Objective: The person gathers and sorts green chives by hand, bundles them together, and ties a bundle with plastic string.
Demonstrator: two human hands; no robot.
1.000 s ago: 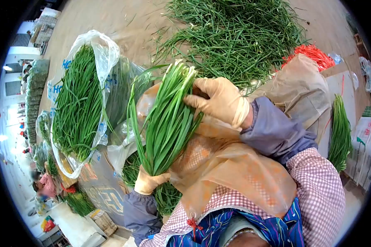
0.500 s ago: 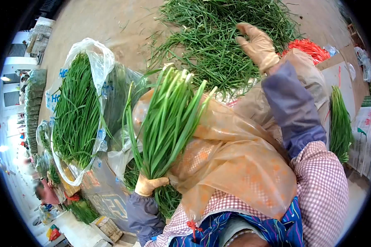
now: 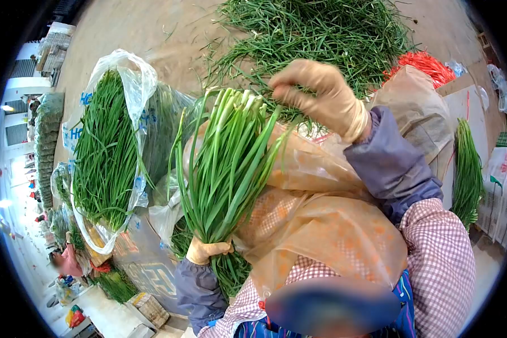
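Note:
My left hand (image 3: 207,251), in a pale rubber glove, is closed round the leafy part of a bunch of Chinese chives (image 3: 225,169). The bunch points upward, its pale stem ends at the top. My right hand (image 3: 324,96), gloved the same way, is beside those stem ends with thumb and fingers bent together in a pinch. It is slightly blurred, and whatever sits between the fingertips cannot be made out. A translucent orange-patterned plastic apron (image 3: 327,242) covers my lap behind the bunch.
Loose green leaves form a heap (image 3: 315,39) on the floor ahead. At left stands an open plastic bag (image 3: 146,73) full of chives. To the right are red ties (image 3: 422,67) and another chive bundle (image 3: 466,174). A person (image 3: 67,259) is far left.
My right hand has come from open over the leaf heap, down and left to the stem ends, with its fingers drawn together. My left hand keeps its hold on the bunch.

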